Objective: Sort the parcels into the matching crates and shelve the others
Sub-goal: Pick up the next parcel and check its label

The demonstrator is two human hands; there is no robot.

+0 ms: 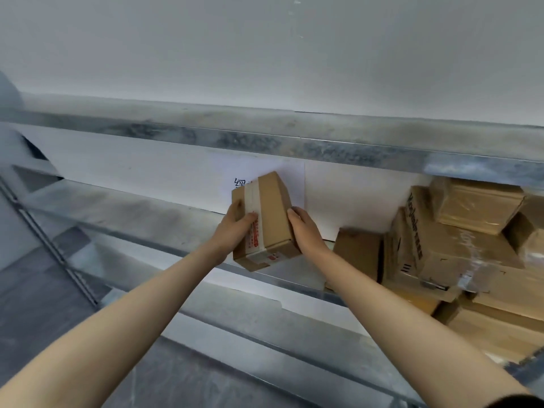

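One more parcel going onto the shelf, with a stack already there.

Both hands carried a small taped parcel [265,222] up at the middle shelf [141,210]: the left hand [235,228] had its grip closed on the parcel's left side over the red-printed label, the right hand [303,228] pressed flat against its right side. The parcel was tilted, its near end over the shelf's front rail, and I could not tell whether it touched the shelf yet. Behind it a white paper sign [291,178] hung on the back wall, its writing mostly hidden. To the right, a pile of parcels [447,240] already sat on the same shelf, leaning on one another, so I judged the shelving well under way. No crates showed from where I stood, so how much sorting remained was beyond telling.
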